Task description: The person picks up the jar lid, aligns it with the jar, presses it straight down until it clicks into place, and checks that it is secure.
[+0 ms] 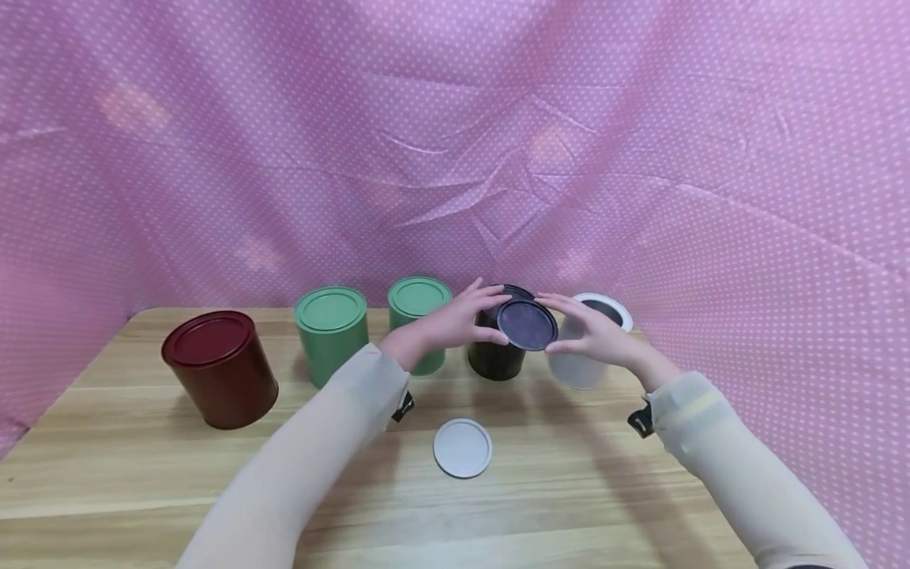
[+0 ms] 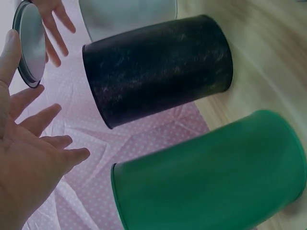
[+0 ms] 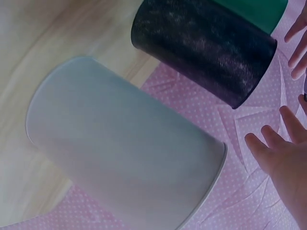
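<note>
Lid [image 1: 528, 325], thin, round and black, sits tilted in the air between my two hands, above the black can [image 1: 492, 363] and apart from its rim. My left hand [image 1: 475, 314] pinches one side of the edge between thumb and fingertips, and my right hand [image 1: 593, 333] holds the opposite side the same way; the spare fingers are spread loosely. From the left wrist I see a pale sheen on its face and a narrow stepped edge, so I take it for pressed metal: light, stiff, unlikely to bend or break under a gentle pinch. That smooth face would probably let a fingertip slide, so the rim is the better place to hold, at two points across from each other, with the underside free of fingers. A grip from one side alone could let it tip.

The black can stands upright on the table [image 1: 554, 490], its wall mottled with pale marks; from my head the lid hides part of its top. Just right of it stands a white can [image 1: 576, 367] with its top uncovered, and a white lid [image 1: 462, 448] lies flat nearer me. Leftward come one green can [image 1: 419, 297], a second green can [image 1: 332, 344] and a dark red can [image 1: 229, 383], all covered.
</note>
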Available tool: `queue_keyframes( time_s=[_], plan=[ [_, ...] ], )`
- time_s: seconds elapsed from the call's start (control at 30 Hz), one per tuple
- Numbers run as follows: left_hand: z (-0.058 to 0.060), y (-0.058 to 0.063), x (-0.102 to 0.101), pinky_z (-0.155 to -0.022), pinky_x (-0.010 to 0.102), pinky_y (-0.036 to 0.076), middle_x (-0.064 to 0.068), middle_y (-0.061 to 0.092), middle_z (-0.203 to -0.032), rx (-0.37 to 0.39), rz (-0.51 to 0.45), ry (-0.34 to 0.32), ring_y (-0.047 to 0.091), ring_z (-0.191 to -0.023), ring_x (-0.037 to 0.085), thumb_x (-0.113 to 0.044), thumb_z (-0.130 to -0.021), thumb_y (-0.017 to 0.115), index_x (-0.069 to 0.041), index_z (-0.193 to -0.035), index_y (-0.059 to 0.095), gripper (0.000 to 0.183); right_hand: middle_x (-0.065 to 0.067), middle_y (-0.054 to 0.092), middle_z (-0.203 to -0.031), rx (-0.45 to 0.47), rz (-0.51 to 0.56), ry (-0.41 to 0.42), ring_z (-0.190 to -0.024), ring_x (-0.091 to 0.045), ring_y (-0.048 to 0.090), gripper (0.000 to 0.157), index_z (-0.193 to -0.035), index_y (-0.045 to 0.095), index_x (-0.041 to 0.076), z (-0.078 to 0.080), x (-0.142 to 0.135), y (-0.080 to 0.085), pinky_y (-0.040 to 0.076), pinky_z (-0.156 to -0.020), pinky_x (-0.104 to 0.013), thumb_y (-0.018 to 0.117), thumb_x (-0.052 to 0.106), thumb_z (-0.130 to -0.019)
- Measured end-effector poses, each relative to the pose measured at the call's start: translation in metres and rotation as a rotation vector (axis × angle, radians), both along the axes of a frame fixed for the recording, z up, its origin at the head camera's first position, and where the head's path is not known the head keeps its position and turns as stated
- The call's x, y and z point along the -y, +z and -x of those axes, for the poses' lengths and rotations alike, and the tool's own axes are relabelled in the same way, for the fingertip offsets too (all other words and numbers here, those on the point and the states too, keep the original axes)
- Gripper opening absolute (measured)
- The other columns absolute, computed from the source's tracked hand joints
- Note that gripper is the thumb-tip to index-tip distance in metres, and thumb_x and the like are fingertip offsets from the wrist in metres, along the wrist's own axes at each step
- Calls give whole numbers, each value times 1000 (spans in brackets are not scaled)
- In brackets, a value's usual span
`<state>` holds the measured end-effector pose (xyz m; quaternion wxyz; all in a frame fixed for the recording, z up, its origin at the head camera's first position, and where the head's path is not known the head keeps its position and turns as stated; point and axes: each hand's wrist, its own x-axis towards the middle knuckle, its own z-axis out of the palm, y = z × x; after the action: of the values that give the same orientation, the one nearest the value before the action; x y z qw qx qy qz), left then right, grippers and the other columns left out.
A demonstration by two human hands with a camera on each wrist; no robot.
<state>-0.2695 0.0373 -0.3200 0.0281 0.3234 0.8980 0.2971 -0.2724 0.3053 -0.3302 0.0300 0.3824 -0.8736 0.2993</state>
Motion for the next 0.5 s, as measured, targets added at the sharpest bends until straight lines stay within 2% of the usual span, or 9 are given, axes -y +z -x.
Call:
queue_keyframes(
  time_s=[0.23, 0.4, 0.5],
  plan=[
    [12, 7, -2, -120, 54, 12, 16, 30, -157, -15, 6, 29, 7, -148, 43, -29, -86, 73, -5, -145, 43, 70, -22, 37, -151, 34, -31, -23, -142, -41, 29, 72, -145, 41, 3, 15, 0, 7, 22, -116, -58, 75, 18, -83],
    [19, 7, 1, -120, 55, 10, 13, 29, -157, 4, -25, 94, 7, -149, 40, -31, -89, 70, -8, -145, 44, 67, -19, 36, -153, 75, -15, -53, -144, -38, 27, 72, -147, 39, 7, 25, 5, 9, 22, -116, -57, 74, 19, -85],
    [22, 7, 3, -120, 54, 10, 13, 29, -158, 8, -34, 119, 7, -149, 38, -32, -91, 68, -8, -146, 43, 65, -17, 35, -154, 132, 13, -76, -144, -36, 27, 72, -148, 39, 10, 30, 8, 10, 24, -116, -55, 74, 22, -86]
  ],
)
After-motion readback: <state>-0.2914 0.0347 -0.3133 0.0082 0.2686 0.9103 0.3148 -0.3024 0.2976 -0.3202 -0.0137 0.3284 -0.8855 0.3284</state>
